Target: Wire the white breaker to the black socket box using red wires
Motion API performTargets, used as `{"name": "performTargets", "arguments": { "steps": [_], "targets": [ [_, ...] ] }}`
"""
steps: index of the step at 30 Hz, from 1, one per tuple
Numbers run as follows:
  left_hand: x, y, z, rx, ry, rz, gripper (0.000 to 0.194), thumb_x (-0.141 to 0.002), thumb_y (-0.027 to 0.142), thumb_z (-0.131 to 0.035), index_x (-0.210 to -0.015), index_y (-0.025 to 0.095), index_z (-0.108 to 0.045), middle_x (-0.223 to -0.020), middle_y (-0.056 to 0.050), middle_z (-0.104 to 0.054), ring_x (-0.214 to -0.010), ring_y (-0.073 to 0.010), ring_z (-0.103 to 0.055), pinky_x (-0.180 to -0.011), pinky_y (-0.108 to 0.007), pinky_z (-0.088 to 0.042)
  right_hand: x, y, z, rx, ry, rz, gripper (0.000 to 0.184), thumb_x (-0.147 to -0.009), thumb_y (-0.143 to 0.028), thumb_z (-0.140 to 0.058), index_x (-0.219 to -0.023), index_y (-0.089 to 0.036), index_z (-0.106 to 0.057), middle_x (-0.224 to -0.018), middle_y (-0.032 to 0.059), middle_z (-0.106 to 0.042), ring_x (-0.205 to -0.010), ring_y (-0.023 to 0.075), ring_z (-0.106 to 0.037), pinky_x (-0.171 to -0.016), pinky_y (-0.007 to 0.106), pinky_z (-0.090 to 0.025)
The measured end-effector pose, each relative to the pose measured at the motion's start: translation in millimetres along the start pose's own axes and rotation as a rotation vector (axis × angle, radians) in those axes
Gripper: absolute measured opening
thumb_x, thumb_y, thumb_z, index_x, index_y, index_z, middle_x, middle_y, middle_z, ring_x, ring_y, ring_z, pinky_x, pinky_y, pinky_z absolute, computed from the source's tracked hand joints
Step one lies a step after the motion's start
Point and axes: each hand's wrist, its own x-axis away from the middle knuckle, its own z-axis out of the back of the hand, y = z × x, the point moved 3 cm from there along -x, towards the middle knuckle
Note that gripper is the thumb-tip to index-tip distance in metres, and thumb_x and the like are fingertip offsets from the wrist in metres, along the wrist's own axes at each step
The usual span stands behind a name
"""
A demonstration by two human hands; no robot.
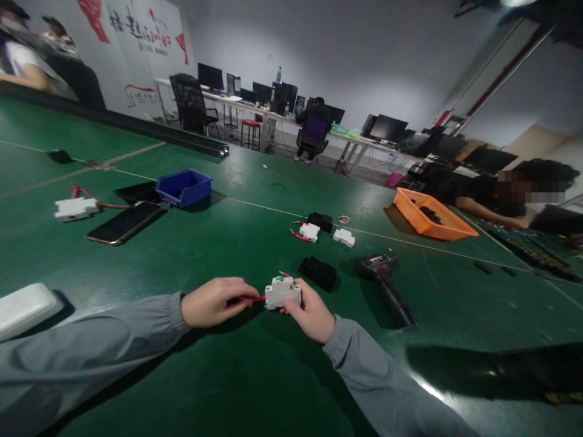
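Note:
Between my two hands is a white circuit breaker [279,294] with green parts at its top and lower left. My right hand [313,312] grips its right side, thumb across the front face. A red wire [255,298] meets the breaker's left side, and my left hand [221,301] pinches that wire. Just beyond my right hand lies a black block [317,273]. Farther off sit another white breaker with red wires [310,232], a small white module [344,237] and a second black block [320,221].
A black power screwdriver [386,285] lies to the right, with an orange basket [435,230] behind it. At left are a phone [126,223], a blue bin [184,187], a wired white breaker [76,209] and a white case [28,309]. A person [514,191] sits at right.

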Motion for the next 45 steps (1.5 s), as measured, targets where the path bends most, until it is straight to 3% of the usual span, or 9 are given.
{"name": "performTargets", "arguments": {
  "steps": [25, 28, 32, 36, 41, 45],
  "targets": [
    [-1, 2, 1.0, -0.005, 0.028, -0.027, 0.026, -0.096, 0.022, -0.049, -0.117, 0.02, -0.064, -0.093, -0.007, -0.069, -0.081, -0.0136, -0.064, -0.071, -0.024, -0.051, -1, -5, 1, 0.018, 0.014, -0.004, 0.029, -0.089, -0.031, -0.062, -0.114, -0.02, -0.052, -0.103, 0.006, -0.064, -0.081, 0.0177, -0.063, -0.073, 0.034, -0.057],
    [-1, 2, 0.5, -0.011, 0.028, -0.034, 0.026, -0.096, 0.022, -0.049, -0.117, 0.02, -0.064, -0.094, -0.006, -0.069, -0.082, -0.0135, -0.064, -0.072, -0.024, -0.05, -1, -9, 1, 0.065, 0.031, 0.033, 0.025, -0.089, -0.033, -0.062, -0.109, -0.019, -0.056, -0.1, 0.0057, -0.065, -0.084, 0.0187, -0.062, -0.074, 0.034, -0.054],
    [-1, 2, 0.1, -0.052, 0.058, -0.055, 0.025, -0.096, 0.022, -0.049, -0.116, 0.02, -0.063, -0.093, -0.006, -0.069, -0.081, -0.0133, -0.064, -0.072, -0.024, -0.048, 1, -14, 3, 0.212, 0.031, 0.073, 0.018, -0.088, -0.034, -0.064, -0.096, -0.018, -0.06, -0.081, 0.0009, -0.06, -0.069, 0.015, -0.054, -0.064, 0.028, -0.045],
    [1, 3, -1.2, -0.182, 0.079, -0.067, 0.022, -0.097, 0.023, -0.05, -0.113, 0.021, -0.065, -0.09, -0.005, -0.069, -0.082, -0.0148, -0.062, -0.074, -0.028, -0.045, 4, -17, 3, 0.329, 0.014, 0.088, 0.015, -0.088, -0.033, -0.065, -0.093, -0.019, -0.063, -0.075, -0.0007, -0.058, -0.062, 0.013, -0.049, -0.058, 0.026, -0.039],
    [0, 5, -1.6, -0.269, 0.064, -0.039, 0.025, -0.097, 0.018, -0.045, -0.112, 0.022, -0.065, -0.1, -0.005, -0.069, -0.091, -0.0158, -0.061, -0.082, -0.031, -0.042, 3, -21, 4, 0.442, 0.04, 0.168, 0.017, -0.084, -0.03, -0.07, -0.097, -0.02, -0.067, -0.09, 0.0043, -0.067, -0.08, 0.0191, -0.06, -0.073, 0.032, -0.047],
    [-2, 7, -2.6, -0.281, 0.057, -0.004, 0.025, -0.098, 0.018, -0.043, -0.11, 0.022, -0.064, -0.103, -0.004, -0.069, -0.094, -0.0158, -0.061, -0.085, -0.032, -0.04, 3, -22, 2, 0.506, 0.04, 0.22, 0.017, -0.084, -0.027, -0.07, -0.1, -0.02, -0.066, -0.097, 0.0067, -0.068, -0.089, 0.0217, -0.062, -0.081, 0.036, -0.048]
  ]
}}
